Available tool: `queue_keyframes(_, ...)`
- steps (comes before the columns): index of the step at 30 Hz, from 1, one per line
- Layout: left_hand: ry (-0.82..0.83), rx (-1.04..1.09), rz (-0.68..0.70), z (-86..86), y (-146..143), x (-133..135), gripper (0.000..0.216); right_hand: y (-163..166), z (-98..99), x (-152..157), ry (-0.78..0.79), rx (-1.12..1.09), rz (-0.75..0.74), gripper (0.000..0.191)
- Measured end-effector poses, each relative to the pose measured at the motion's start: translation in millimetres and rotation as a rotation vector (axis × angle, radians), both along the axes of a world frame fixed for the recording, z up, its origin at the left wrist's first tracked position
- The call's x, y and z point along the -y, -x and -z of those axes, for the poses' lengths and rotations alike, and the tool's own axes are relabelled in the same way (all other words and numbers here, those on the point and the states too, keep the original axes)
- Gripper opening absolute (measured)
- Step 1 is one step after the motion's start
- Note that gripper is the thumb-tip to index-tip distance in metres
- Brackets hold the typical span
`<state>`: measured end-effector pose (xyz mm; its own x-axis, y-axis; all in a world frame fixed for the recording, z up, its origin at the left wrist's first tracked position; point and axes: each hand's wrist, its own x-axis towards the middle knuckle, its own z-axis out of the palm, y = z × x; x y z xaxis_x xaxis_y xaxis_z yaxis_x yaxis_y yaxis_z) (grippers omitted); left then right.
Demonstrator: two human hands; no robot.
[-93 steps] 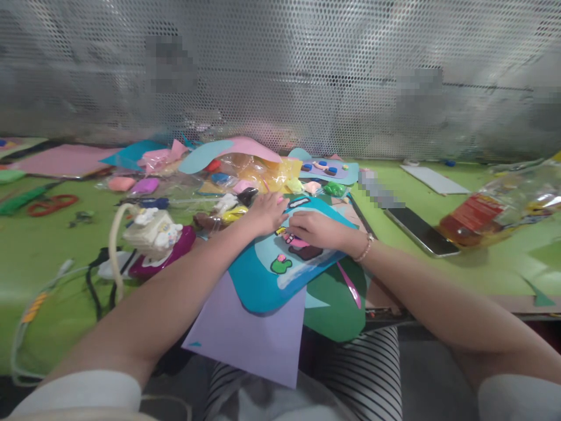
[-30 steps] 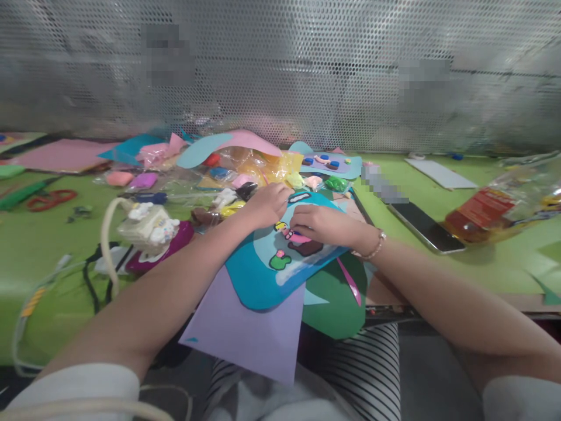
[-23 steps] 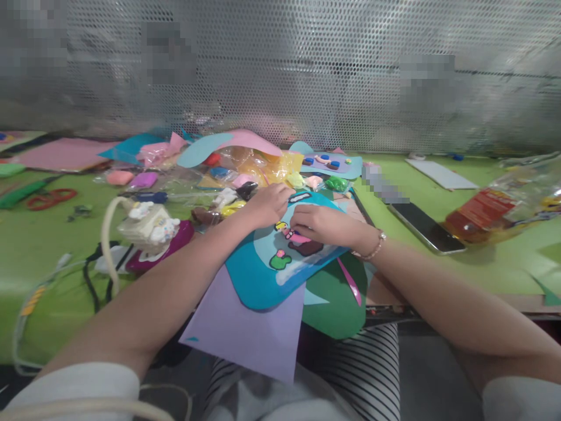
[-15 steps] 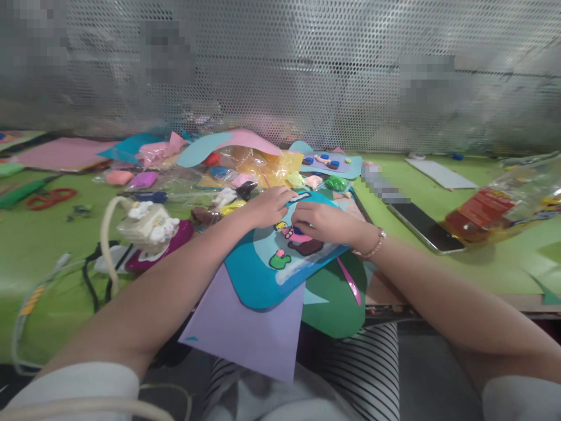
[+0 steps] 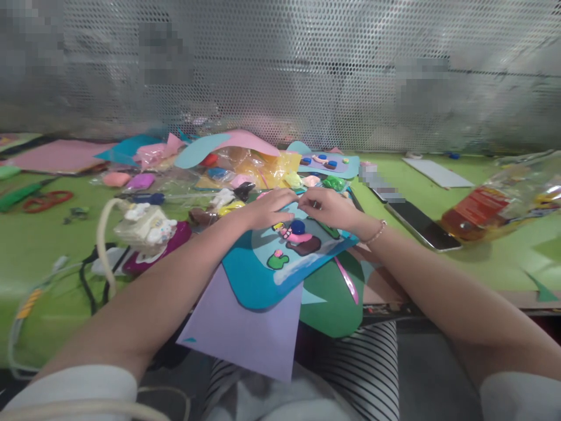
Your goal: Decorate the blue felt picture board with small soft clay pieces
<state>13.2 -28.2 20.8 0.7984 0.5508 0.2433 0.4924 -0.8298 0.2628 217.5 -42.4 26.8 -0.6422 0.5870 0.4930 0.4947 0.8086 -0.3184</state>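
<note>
A blue card (image 5: 256,280) lies in front of me, tilted over the table edge. It bears small clay shapes: a blue ball (image 5: 298,227) on a pink piece (image 5: 300,237), a brown lump (image 5: 303,246) and a green cactus (image 5: 279,261). My left hand (image 5: 266,210) lies flat on the card's far left edge, fingers stretched to the right. My right hand (image 5: 329,208) is beside it at the far edge, fingers curled in a pinch. The fingertips of both hands meet just above the blue ball. What the pinch holds is hidden.
A purple sheet (image 5: 245,330) and green paper (image 5: 333,304) lie under the card. Bags of coloured clay (image 5: 249,166) and a second decorated card (image 5: 326,165) sit behind. Left: a white charm (image 5: 146,225), cords, red scissors (image 5: 44,200). Right: a phone (image 5: 416,222) and a plastic bag (image 5: 504,204). A perforated metal screen (image 5: 280,76) closes the back.
Both hands have shifted from the clay figure to the card's far edge. The blue ball on the pink piece, covered by my right hand before, now shows.
</note>
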Motion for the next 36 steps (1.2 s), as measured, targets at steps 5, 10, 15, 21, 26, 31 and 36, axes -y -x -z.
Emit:
queue_keyframes(5, -0.043, 0.002, -0.031, 6.0, 0, -3, 0.034, 1, 2.0, 2, 0.012, 0.104, -0.154, 0.012)
queue_keyframes(10, -0.129, 0.001, -0.067, 13.2, 0, -7, 0.033, 7, 3.5, 7, 0.026, 0.204, -0.332, 0.02)
queue_keyframes(15, -0.148, -0.017, -0.056, 14.1, 0, -8, 0.029, 9, 2.1, 11, 0.012, 0.251, -0.356, 0.023)
queue_keyframes(21, -0.167, 0.0, -0.029, 16.0, 1, -11, 0.029, 11, 1.0, 12, -0.037, 0.301, -0.323, 0.023)
queue_keyframes(26, -0.169, 0.003, -0.033, 17.6, 1, -13, 0.027, 13, -1.5, 16, -0.072, 0.374, -0.274, 0.024)
queue_keyframes(31, -0.146, -0.01, -0.019, 14.1, 0, -11, 0.024, 13, -1.6, 19, -0.08, 0.336, -0.244, 0.02)
queue_keyframes(36, -0.079, -0.058, -0.02, 8.5, 1, -7, 0.024, 9, 1.7, 11, -0.047, 0.125, -0.16, 0.014)
